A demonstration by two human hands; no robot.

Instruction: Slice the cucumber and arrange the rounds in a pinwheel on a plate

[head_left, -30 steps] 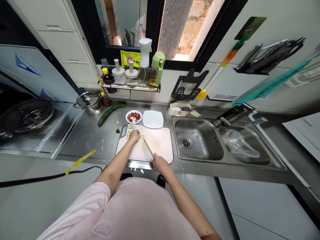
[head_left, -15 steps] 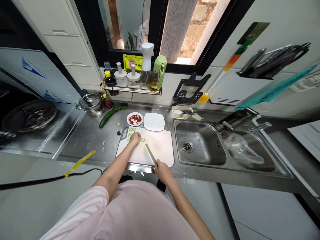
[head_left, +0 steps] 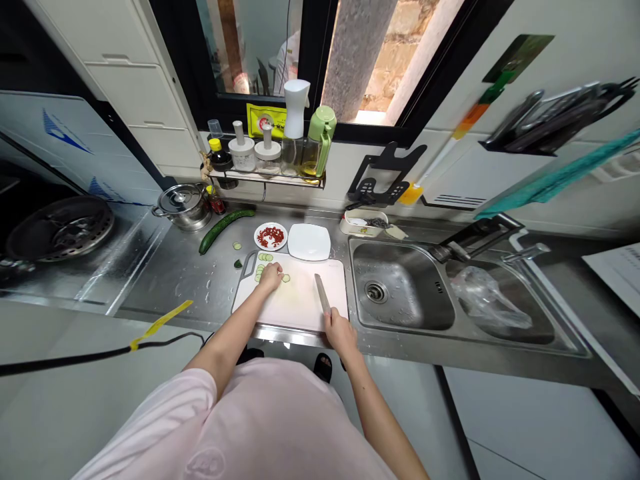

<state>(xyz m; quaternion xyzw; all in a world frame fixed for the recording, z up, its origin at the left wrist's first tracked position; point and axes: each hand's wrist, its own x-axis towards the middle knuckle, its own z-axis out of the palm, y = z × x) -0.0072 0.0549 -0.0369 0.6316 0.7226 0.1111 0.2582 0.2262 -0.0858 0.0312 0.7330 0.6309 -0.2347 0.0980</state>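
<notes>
My right hand [head_left: 341, 331] is closed round the handle of a knife [head_left: 322, 292], whose blade points away over the right part of a white cutting board [head_left: 300, 312]. On the board's left part my left hand [head_left: 271, 277] has its fingers bent together beside cucumber slices [head_left: 259, 272]; whatever they hold is too small to make out. One slice [head_left: 286, 278] lies just right of those fingers. More slices [head_left: 265, 257] overlap near the board's far left corner.
Behind the board stand a plate of chopped red pieces [head_left: 271, 237] and a white dish [head_left: 309, 242]. A whole cucumber [head_left: 225, 230] and a lidded pot [head_left: 183, 206] are at the left. To the right is a sink [head_left: 403, 287]; a bottle rack [head_left: 270, 177] hangs behind.
My right hand and the knife have moved to the right, away from my left hand, and the blade is turned more directly away from me. My left hand has hardly moved.
</notes>
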